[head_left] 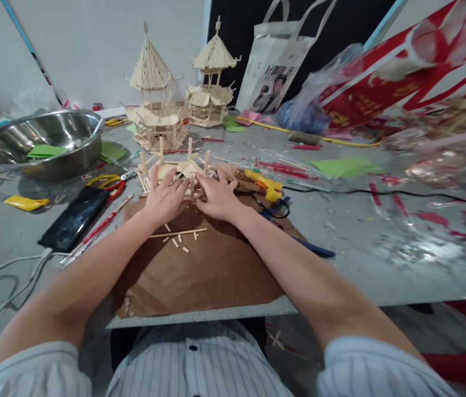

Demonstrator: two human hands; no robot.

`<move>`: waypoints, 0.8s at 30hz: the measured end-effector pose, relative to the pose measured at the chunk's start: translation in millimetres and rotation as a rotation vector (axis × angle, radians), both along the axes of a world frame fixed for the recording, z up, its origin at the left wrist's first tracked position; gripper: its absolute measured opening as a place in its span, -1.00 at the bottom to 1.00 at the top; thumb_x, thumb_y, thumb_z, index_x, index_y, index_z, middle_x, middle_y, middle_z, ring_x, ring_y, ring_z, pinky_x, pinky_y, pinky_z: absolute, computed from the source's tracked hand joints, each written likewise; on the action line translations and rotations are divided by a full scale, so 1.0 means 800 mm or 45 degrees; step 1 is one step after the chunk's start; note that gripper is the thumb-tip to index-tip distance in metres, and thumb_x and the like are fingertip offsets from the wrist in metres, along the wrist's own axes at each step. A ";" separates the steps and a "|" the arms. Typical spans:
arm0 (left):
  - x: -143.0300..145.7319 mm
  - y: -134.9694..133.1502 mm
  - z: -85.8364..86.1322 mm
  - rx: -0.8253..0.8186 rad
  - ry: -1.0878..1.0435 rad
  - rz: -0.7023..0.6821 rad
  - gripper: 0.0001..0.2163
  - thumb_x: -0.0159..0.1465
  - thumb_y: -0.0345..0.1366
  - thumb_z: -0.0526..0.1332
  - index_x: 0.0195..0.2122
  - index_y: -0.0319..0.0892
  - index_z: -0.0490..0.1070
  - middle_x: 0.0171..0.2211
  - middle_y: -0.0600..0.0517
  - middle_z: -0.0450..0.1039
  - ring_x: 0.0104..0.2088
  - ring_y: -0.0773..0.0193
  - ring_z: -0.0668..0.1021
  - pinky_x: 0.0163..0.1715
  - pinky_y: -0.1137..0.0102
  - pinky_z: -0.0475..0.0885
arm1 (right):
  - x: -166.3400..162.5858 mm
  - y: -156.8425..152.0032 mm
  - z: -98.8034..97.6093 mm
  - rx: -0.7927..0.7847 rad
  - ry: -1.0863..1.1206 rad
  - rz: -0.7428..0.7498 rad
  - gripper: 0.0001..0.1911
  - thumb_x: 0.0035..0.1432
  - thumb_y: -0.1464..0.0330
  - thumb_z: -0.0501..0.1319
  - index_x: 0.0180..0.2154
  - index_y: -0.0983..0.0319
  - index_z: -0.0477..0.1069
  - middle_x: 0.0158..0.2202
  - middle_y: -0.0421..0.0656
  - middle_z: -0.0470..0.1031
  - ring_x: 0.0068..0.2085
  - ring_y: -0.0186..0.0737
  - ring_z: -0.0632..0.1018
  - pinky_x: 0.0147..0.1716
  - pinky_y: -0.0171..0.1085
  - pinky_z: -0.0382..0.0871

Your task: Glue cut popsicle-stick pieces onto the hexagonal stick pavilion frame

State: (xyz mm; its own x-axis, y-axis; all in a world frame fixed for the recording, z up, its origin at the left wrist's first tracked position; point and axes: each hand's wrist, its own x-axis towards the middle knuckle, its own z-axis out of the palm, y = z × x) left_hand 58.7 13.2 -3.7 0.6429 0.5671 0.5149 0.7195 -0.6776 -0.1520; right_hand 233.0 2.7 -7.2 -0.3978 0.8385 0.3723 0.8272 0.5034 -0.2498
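A partly built model of pale wooden sticks [175, 166], with short upright posts around its rim, sits on a brown cloth [199, 270]. My left hand [164, 197] grips its near left side, fingers bent over the edge. On the near right side my right hand [218, 196] holds the same model, thumb and forefinger close to a short front post [192, 186]. The fingertips of both hands nearly meet at that post, and part of the model is hidden behind them. Just in front lie a thin stick [181, 233] and several short cut pieces [186, 250].
Two stick pagodas [152, 71] [215, 58] stand behind. To the left are a metal bowl [92, 144], a phone [74, 218] and red-handled pliers [116, 188]. A yellow glue gun [272, 187] with a black cord lies right. Bags [276, 60] and scraps fill the back right.
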 end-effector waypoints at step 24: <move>-0.001 0.002 -0.003 -0.004 -0.040 -0.044 -0.61 0.17 -0.23 0.10 0.02 -0.20 0.29 -0.13 -0.17 0.46 0.15 -0.09 0.23 0.14 -0.20 -0.26 | 0.004 0.006 -0.002 -0.054 0.148 0.034 -0.31 -0.05 0.35 0.11 0.15 0.34 0.06 0.00 0.03 0.40 0.04 0.00 0.39 0.14 0.16 -0.22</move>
State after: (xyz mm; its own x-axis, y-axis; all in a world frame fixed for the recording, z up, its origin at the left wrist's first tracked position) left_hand 57.9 14.5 -6.2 0.6454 0.5465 0.5336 0.7001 -0.7026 -0.1273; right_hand 235.9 7.2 -8.8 -0.3762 0.8444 0.3814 0.7780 0.5114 -0.3649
